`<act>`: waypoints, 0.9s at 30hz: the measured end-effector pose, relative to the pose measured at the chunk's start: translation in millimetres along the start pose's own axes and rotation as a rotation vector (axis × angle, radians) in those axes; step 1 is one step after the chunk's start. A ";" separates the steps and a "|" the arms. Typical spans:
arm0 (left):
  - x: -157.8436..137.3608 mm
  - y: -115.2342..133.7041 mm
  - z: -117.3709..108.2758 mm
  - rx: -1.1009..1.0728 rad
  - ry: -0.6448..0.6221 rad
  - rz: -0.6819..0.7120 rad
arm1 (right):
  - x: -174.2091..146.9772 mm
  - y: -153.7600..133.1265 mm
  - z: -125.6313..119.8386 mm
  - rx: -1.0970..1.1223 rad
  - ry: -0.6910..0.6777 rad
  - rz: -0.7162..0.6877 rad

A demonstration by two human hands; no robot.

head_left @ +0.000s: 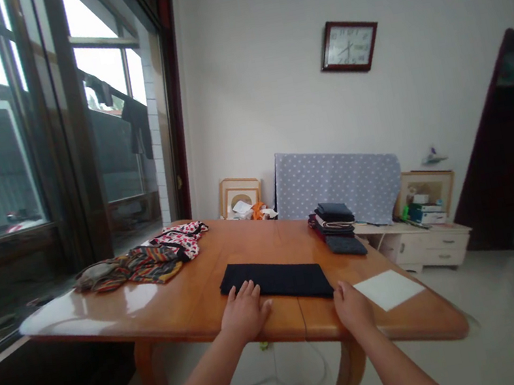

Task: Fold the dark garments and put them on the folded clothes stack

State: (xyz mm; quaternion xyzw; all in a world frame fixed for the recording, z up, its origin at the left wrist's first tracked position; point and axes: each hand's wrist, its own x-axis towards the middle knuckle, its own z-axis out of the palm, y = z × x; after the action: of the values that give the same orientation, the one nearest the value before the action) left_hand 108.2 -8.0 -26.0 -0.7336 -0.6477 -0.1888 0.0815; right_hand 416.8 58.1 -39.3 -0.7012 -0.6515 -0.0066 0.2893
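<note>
Dark cloth (277, 278), one: folded into a long flat strip, lying at the table's near edge, between the hands. Left hand (244, 312), one: palm down, fingers slightly spread on the strip's left end. Right hand (354, 308), one: curled at the right-hand corner; whether it pinches the fabric, cannot tell. White sheet (389, 289), one: flat, just beside the right hand. Folded stack (334, 222), one: several pieces, apparently finished, exact number unclear. Loose patterned garments (145, 265), at least two: rumpled, seemingly yet unfolded, at left. Table (249, 237), one: wooden, beneath all.
</note>
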 end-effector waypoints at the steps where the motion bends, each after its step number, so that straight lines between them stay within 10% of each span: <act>1: 0.0 0.1 0.2 -0.002 -0.004 -0.002 | 0.1 0.4 0.3 -0.002 -0.001 -0.001; 27: 1.9 1.0 -1.2 0.003 -0.023 0.004 | 1.1 -0.8 -7.7 -0.005 -0.016 -0.009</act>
State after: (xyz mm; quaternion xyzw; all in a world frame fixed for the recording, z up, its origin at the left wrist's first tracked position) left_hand 109.1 -6.8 -24.0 -0.7368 -0.6475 -0.1794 0.0757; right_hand 419.0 55.9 -32.1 -0.6992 -0.6568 -0.0038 0.2825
